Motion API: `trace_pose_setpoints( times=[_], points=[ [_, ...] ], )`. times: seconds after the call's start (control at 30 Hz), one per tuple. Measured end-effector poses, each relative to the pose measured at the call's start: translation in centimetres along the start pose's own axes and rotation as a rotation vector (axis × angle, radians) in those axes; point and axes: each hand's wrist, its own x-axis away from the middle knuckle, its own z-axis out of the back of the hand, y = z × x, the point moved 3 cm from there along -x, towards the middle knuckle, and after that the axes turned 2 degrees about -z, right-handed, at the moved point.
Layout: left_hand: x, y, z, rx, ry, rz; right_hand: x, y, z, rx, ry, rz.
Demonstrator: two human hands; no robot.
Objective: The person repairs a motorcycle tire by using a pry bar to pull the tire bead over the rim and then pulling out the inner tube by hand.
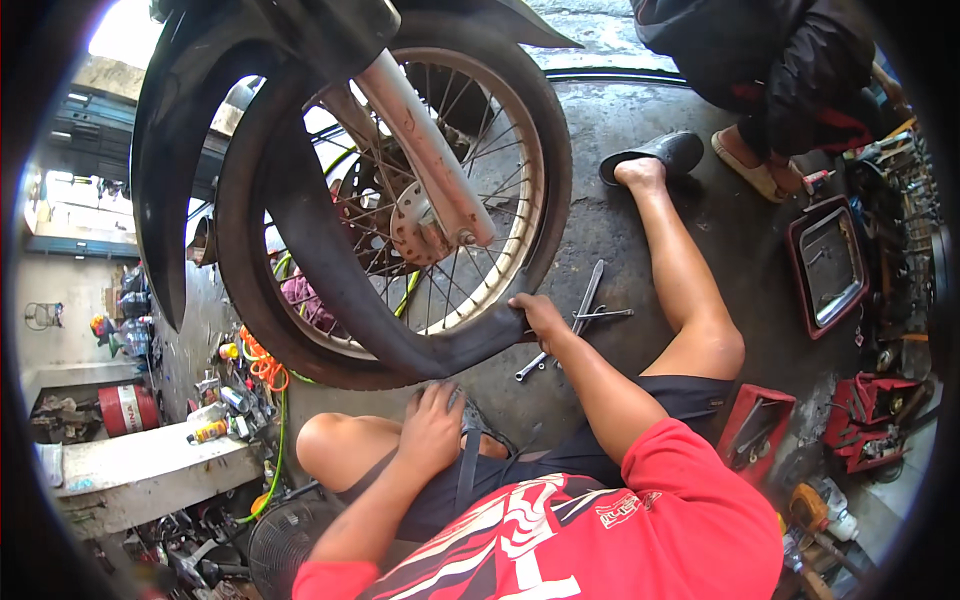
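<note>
A motorcycle front wheel with a black tyre and wire spokes stands before me. A black inner tube hangs out of the tyre and curves across the spokes to the lower right. My right hand is closed on the tube near the lower right of the rim. Just below the tyre's bottom is my left hand, its darkened fingers stretched out and slightly apart. Whether its fingertips touch the tyre is unclear. Beside my right hand, several metal wrenches lie on the floor.
A red-rimmed tray and red toolboxes stand at the right. Another person's sandalled foot is at the upper right. To the left are a ledge, a coiled orange hose, bottles and a fan.
</note>
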Motion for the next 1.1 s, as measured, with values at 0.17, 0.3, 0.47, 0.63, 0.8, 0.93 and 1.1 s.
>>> trace_pose_setpoints(
  times=[0.17, 0.3, 0.47, 0.63, 0.8, 0.93, 1.1],
  points=[
    [-4.0, -0.6, -3.3, -0.312, -0.026, -0.250, 0.4, -1.6, -0.7, -0.254, -0.057, -0.091],
    [-6.3, 0.0, -4.5, -0.418, -0.006, -0.396, -1.6, -1.1, -0.2, -0.521, -0.129, -0.134],
    [-8.0, -0.7, -7.8, -0.500, 0.007, -0.366, 0.5, -3.5, 0.2, -0.147, -0.059, -0.125],
    [-7.2, -0.5, -9.0, -0.301, -0.117, -0.011, 1.6, -5.1, 1.6, 0.403, 0.004, 0.013],
    [-6.3, -1.8, -9.5, -0.394, 0.091, 0.015, 4.5, -7.8, 0.5, 1.068, 0.212, 0.149],
    [-8.0, -1.2, -8.9, -0.390, 0.209, -0.071, 5.4, -8.5, 0.4, 1.135, 0.302, 0.253],
    [-10.3, -0.5, -8.8, -0.361, -0.031, -0.046, 1.0, -5.9, 3.6, 0.720, 0.170, 0.397]
  ],
)
